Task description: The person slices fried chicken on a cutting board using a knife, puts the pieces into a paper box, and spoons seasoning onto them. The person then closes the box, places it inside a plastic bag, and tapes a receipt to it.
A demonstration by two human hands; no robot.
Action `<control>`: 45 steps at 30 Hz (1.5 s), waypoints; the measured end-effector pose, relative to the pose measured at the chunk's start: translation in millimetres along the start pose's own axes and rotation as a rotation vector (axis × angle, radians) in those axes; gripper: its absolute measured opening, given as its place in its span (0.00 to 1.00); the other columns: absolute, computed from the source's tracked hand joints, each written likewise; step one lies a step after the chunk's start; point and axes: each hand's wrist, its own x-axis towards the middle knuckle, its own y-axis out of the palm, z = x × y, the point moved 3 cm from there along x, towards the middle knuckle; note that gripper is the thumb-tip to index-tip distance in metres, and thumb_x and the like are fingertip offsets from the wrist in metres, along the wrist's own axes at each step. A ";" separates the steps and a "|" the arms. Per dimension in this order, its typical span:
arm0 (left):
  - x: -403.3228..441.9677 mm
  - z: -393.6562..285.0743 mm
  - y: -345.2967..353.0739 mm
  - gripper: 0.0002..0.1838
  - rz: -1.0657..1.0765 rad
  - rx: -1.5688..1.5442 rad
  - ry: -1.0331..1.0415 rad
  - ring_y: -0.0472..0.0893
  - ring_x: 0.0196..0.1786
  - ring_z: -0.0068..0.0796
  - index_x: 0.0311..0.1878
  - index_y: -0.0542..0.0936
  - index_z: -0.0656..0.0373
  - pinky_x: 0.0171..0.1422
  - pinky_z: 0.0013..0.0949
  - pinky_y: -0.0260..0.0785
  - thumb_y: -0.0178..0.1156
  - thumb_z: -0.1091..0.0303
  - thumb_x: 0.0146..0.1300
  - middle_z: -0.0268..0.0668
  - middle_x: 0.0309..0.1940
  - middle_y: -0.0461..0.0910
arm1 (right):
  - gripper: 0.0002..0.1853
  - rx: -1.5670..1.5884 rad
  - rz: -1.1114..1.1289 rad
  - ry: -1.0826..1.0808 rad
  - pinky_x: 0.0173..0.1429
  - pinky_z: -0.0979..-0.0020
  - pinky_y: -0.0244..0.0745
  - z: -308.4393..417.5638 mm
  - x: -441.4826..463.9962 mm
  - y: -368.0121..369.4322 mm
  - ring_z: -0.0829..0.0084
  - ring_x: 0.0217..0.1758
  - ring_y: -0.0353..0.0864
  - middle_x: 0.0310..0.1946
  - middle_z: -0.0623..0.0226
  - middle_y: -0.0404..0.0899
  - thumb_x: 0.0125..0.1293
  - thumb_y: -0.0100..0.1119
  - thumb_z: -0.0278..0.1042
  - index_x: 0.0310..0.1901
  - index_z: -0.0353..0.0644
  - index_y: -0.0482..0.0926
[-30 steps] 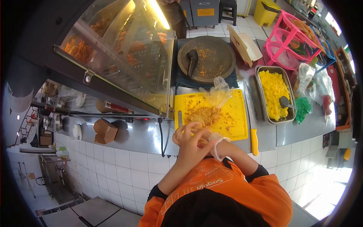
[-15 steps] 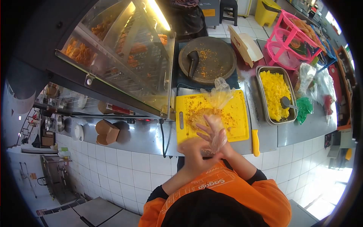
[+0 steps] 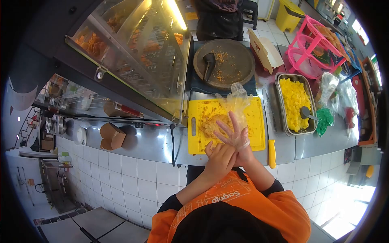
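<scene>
Clear plastic film (image 3: 244,143) lies around the palm of the right hand (image 3: 233,135), frame centre, its fingers spread open. Left hand (image 3: 221,160): fingers curled against the right hand's base; whether they grip film cannot be told. Step in hand, by judgement: adjusting the film; the next move calls for light, even tension. Directly above, a yellow cutting board (image 3: 260,117) carries a crumbed mass (image 3: 210,125). One crumpled clear bag (image 3: 236,97) overlaps the board's upper edge and may obstruct the right hand. Yellow-handled knife (image 3: 272,154): right of the board. Stone mortar (image 3: 240,60): above it.
</scene>
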 end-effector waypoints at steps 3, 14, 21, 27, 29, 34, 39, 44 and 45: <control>-13.0 0.0 10.5 0.07 0.098 -0.062 0.235 0.76 0.43 0.35 0.39 0.79 0.55 0.67 0.54 0.48 0.60 0.73 0.56 0.34 0.36 0.78 | 0.50 0.009 -0.150 -0.041 0.73 0.46 0.53 13.8 6.8 -0.9 0.52 0.73 0.55 0.73 0.58 0.51 0.60 0.39 0.81 0.76 0.60 0.42; -30.3 62.3 -19.2 0.10 0.140 0.055 -0.097 0.75 0.53 0.36 0.46 0.79 0.53 0.73 0.55 0.45 0.59 0.63 0.64 0.34 0.44 0.77 | 0.24 -1.619 -0.361 -0.054 0.40 0.71 0.76 69.6 109.0 -163.8 0.75 0.38 0.80 0.36 0.63 0.81 0.65 0.61 0.50 0.52 0.37 0.78; -61.4 108.7 -15.6 0.19 0.102 -0.057 -0.352 0.71 0.59 0.49 0.57 0.74 0.58 0.71 0.47 0.53 0.60 0.64 0.63 0.46 0.54 0.74 | 0.11 -1.253 -0.443 -0.434 0.33 0.69 0.77 125.1 131.2 -59.2 0.71 0.27 0.81 0.25 0.66 0.79 0.60 0.62 0.35 0.41 0.39 0.81; -62.3 125.1 11.8 0.31 0.098 0.030 -0.337 0.60 0.71 0.53 0.68 0.64 0.58 0.75 0.54 0.45 0.60 0.60 0.64 0.52 0.68 0.61 | 0.11 -1.773 0.160 -0.064 0.47 0.60 0.76 106.0 87.8 -26.8 0.53 0.41 0.82 0.36 0.52 0.83 0.57 0.58 0.36 0.39 0.41 0.82; -60.9 133.3 11.3 0.32 0.081 0.012 -0.334 0.58 0.72 0.53 0.69 0.63 0.57 0.75 0.55 0.43 0.60 0.59 0.64 0.52 0.69 0.60 | 0.11 -1.756 0.232 -0.041 0.47 0.59 0.75 107.5 63.4 -14.8 0.52 0.43 0.82 0.36 0.52 0.83 0.58 0.57 0.35 0.39 0.41 0.82; -48.8 125.6 3.2 0.32 0.124 0.065 -0.302 0.56 0.73 0.51 0.70 0.63 0.54 0.76 0.57 0.41 0.58 0.57 0.64 0.50 0.70 0.58 | 0.15 -2.140 -0.339 0.216 0.52 0.55 0.74 88.1 45.6 -142.3 0.50 0.48 0.81 0.41 0.51 0.82 0.64 0.50 0.42 0.42 0.43 0.82; -50.7 124.9 8.3 0.34 0.111 0.109 -0.369 0.56 0.74 0.50 0.71 0.60 0.55 0.76 0.62 0.39 0.57 0.54 0.65 0.50 0.70 0.58 | 0.18 -2.017 -0.674 0.342 0.53 0.55 0.75 107.6 -13.1 -169.8 0.51 0.50 0.81 0.44 0.48 0.82 0.67 0.45 0.44 0.45 0.42 0.82; -50.8 137.1 18.4 0.36 0.102 0.162 -0.409 0.60 0.71 0.46 0.71 0.59 0.59 0.74 0.63 0.40 0.57 0.52 0.65 0.50 0.66 0.61 | 0.14 -1.786 -0.349 0.195 0.44 0.60 0.77 115.1 -6.6 -132.6 0.55 0.41 0.82 0.41 0.54 0.82 0.67 0.50 0.38 0.47 0.44 0.81; -49.7 137.6 17.9 0.37 0.074 0.160 -0.384 0.62 0.70 0.45 0.71 0.59 0.60 0.74 0.63 0.41 0.57 0.52 0.65 0.50 0.65 0.63 | 0.12 -1.687 -0.248 0.264 0.40 0.63 0.77 113.9 -5.9 -113.4 0.60 0.38 0.81 0.39 0.57 0.81 0.67 0.50 0.35 0.47 0.44 0.81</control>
